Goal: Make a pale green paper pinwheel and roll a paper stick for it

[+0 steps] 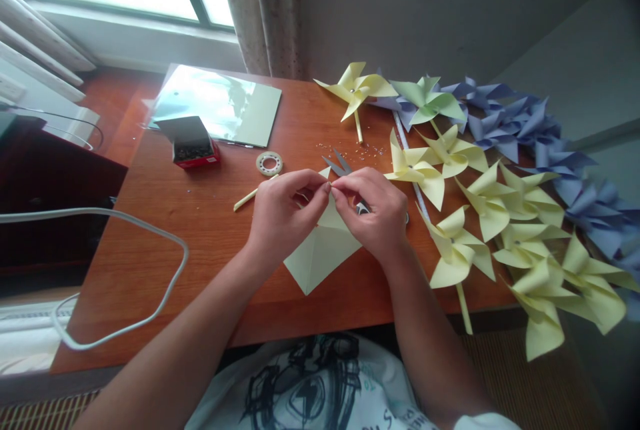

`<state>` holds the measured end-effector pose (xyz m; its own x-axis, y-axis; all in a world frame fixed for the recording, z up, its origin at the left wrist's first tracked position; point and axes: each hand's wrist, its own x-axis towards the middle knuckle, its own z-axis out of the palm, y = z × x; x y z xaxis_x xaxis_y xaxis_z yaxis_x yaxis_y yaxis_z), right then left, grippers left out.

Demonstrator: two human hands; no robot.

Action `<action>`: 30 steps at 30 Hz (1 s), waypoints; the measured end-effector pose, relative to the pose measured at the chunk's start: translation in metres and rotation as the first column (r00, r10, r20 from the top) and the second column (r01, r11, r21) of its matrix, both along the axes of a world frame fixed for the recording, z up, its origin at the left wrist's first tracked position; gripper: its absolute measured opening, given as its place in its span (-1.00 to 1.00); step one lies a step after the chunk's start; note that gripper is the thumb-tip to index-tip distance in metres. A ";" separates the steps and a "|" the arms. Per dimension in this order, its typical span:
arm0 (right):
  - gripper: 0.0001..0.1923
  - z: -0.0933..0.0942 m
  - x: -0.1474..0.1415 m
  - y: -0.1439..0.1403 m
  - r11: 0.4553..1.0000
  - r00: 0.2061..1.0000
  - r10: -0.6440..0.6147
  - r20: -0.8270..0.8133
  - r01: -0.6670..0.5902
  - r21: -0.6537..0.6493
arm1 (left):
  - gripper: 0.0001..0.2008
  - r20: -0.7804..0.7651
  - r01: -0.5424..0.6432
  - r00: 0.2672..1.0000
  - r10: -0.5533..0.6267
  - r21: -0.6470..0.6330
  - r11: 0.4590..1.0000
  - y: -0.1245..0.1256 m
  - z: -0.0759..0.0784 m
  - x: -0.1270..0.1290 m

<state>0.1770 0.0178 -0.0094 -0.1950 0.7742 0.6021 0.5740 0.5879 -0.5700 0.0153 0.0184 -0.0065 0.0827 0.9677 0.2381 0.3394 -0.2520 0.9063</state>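
Observation:
My left hand (290, 207) and my right hand (373, 210) meet fingertip to fingertip over the middle of the table. Both pinch at one spot; whatever tiny thing sits between the fingers is too small to make out. Beneath them lies a creased pale yellow paper sheet (315, 260), partly covered by the hands. Scissors (340, 162) rest just beyond, their blades apart and their handles mostly hidden by my right hand. A rolled yellow paper stick (247, 199) lies to the left of my left hand, close to a roll of clear tape (269, 163).
An opened small red box (196, 158) of dark small pieces stands at the left, before a shiny plastic-covered pad (220, 103). Yellow pinwheels (457, 247), a green one (429, 100) and purple ones (520, 113) crowd the right side. A white cable (183, 263) loops over the left edge.

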 end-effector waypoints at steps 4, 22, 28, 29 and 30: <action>-0.91 -0.001 0.000 0.000 0.999 1.000 -0.008 -0.007 0.009 0.037 | -0.90 0.026 0.000 1.000 -0.001 0.006 1.000 0.000 -0.002 0.001; -0.90 0.002 0.000 -0.001 0.991 0.998 -0.059 -0.019 0.057 -0.125 | -0.92 -0.002 -0.009 1.000 0.009 0.053 0.999 0.000 0.000 0.002; -0.87 -0.004 -0.002 0.000 0.992 0.989 -0.115 0.089 0.109 0.069 | -0.94 -0.147 -0.026 0.988 0.055 0.191 0.981 -0.003 -0.001 0.003; -0.87 -0.005 -0.002 0.000 0.989 0.987 -0.123 0.108 0.113 0.092 | -0.94 -0.158 -0.029 0.986 0.061 0.200 0.979 -0.003 0.000 0.003; -0.87 -0.005 -0.002 0.000 0.987 0.984 -0.128 0.123 0.115 0.111 | -0.93 -0.162 -0.033 0.984 0.067 0.203 0.979 -0.003 0.000 0.003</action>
<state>0.1745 0.0176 -0.0144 -0.1849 0.7322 0.6556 0.7098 0.5608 -0.4262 0.0185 0.0156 -0.0066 0.0900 0.9063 0.4130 0.4987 -0.3999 0.7690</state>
